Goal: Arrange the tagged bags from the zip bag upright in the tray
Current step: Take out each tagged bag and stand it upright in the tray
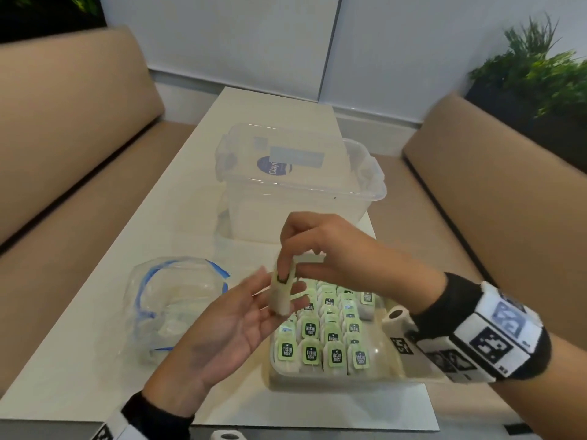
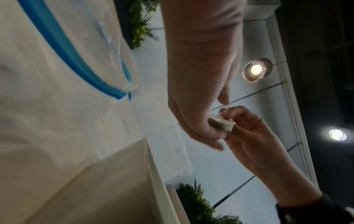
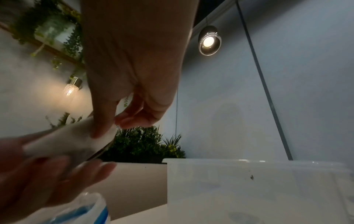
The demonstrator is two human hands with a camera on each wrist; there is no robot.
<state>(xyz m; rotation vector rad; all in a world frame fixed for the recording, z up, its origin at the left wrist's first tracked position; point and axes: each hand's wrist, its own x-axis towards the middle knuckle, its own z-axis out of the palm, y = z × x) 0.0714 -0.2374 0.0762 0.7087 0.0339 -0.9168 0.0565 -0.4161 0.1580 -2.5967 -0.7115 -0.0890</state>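
A white tea bag with a green tag is held in the air just left of the tray. My right hand pinches its top from above between thumb and forefinger. My left hand is palm up beneath it, and the bag's lower end rests on its nearly straight fingers. The bag shows pale and blurred in the left wrist view and in the right wrist view. The tray holds several rows of upright tagged tea bags. The clear zip bag with a blue seal lies open to the left.
A clear plastic storage box stands behind the tray in the middle of the pale table. Tan upholstered benches run along both sides. A green plant sits behind the right bench.
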